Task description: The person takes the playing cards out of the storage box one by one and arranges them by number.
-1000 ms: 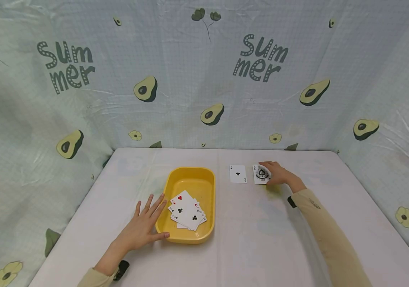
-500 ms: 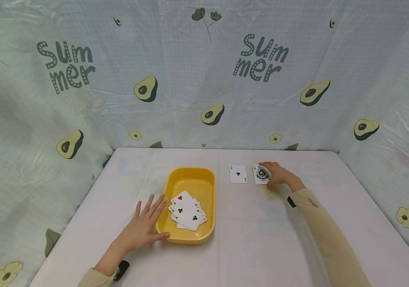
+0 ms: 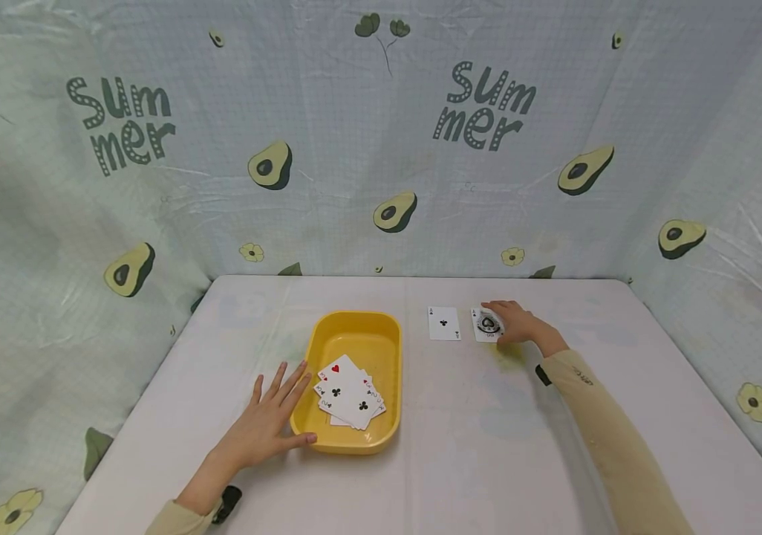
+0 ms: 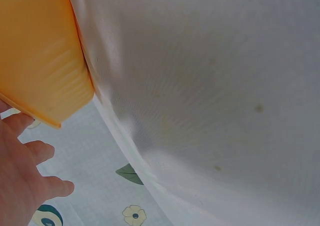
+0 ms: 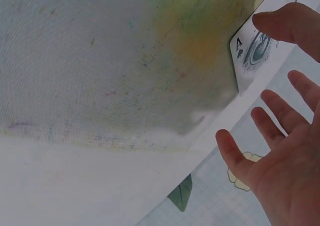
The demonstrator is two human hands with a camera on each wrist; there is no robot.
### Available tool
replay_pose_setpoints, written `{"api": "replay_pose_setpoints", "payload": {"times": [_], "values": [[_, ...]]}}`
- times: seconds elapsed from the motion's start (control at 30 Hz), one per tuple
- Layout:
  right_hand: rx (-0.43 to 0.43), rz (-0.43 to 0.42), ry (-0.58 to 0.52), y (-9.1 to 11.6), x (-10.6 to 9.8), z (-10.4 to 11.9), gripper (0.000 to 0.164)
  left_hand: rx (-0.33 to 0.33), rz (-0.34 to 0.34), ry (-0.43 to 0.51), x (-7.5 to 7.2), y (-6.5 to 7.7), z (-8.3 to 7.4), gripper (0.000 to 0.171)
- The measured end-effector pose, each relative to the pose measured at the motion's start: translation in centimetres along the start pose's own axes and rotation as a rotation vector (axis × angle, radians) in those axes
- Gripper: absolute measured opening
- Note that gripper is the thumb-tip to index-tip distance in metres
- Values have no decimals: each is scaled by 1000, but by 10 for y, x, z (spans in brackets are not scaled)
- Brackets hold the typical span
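Head view: yellow tray [image 3: 354, 334] is round-cornered; cards [image 3: 352, 397] lie flat.

Curtained-off tabletop booth; home, lab or office, can't tell, room beyond is hidden. Evidence: creased pale sheet [image 3: 327, 89] across the back and both sides, printed with avocados [image 3: 270, 165], flowers [image 3: 251, 253] and "summer" lettering [image 3: 484, 108]. Whitish table [image 3: 461, 431] fills the space between, yellow-green stain [image 3: 508, 358] toward the far right. Small black wrist-worn devices [image 3: 226, 505] fit a recording setup.

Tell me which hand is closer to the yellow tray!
Left. The left hand is at the left rim of the tray; the right hand is farther away, past the club ace, at the spade ace.
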State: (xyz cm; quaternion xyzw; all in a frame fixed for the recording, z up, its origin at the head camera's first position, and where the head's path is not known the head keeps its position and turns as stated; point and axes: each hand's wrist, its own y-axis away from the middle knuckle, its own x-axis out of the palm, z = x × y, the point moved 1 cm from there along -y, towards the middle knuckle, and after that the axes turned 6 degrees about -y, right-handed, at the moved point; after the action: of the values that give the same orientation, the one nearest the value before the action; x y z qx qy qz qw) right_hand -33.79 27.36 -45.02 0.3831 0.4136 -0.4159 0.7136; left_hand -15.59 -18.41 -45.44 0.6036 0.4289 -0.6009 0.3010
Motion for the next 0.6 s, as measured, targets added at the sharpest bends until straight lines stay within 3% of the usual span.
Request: {"api": "replay_pose_setpoints", "payload": {"times": [0.6], "values": [[-58,-44,-16,8,-1,16,73,1,-8,21,-1,1,-1,93]]}}
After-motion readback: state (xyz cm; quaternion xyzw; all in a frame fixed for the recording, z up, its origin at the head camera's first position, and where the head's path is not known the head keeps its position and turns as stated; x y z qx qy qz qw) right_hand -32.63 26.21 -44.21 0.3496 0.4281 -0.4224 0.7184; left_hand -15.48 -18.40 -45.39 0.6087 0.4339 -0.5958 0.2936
